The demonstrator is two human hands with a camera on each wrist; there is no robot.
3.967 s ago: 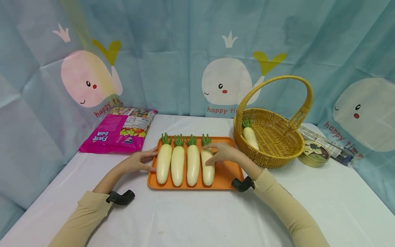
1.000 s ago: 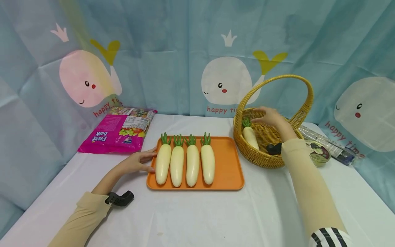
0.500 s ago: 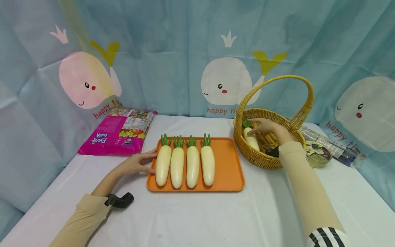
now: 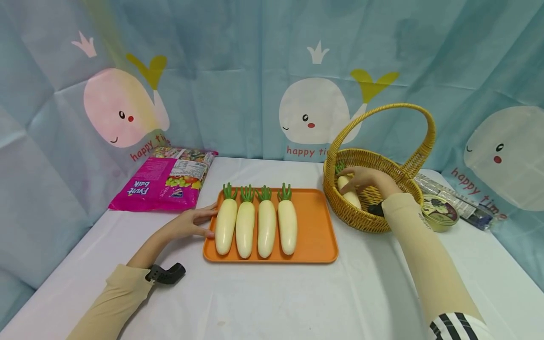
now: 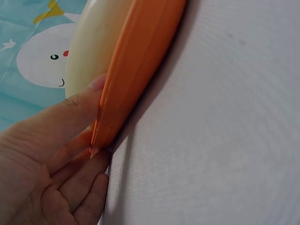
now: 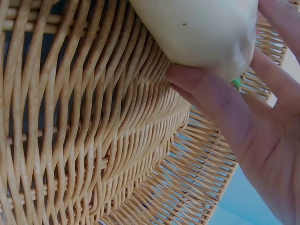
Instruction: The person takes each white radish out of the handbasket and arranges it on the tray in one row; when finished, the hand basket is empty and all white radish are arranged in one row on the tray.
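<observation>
My left hand (image 4: 187, 224) is at the left edge of the orange tray (image 4: 314, 226), its thumb on the rim; in the left wrist view the fingers (image 5: 82, 187) curl against the tray's side (image 5: 136, 75). On the tray lie several white radishes (image 4: 266, 229) side by side, green tops toward the back. My right hand (image 4: 367, 179) reaches inside the wicker basket (image 4: 361, 219) and grips a white radish (image 4: 351, 196) near its leafy end. Up close, the right wrist view has thumb and fingers on either side of that radish (image 6: 201, 33), against the woven wall (image 6: 117, 108).
A pink snack bag (image 4: 163, 182) lies at the back left. Right of the basket are a round tin (image 4: 439, 212) and a long clear package (image 4: 456, 198). The basket's tall handle (image 4: 388, 107) arches above my right hand. A blue printed curtain (image 4: 229, 94) hangs behind the table.
My right hand has gone from the tray's rightmost radish into the basket, then down onto the radish there, which has shifted slightly right. The left hand has stayed at the tray.
</observation>
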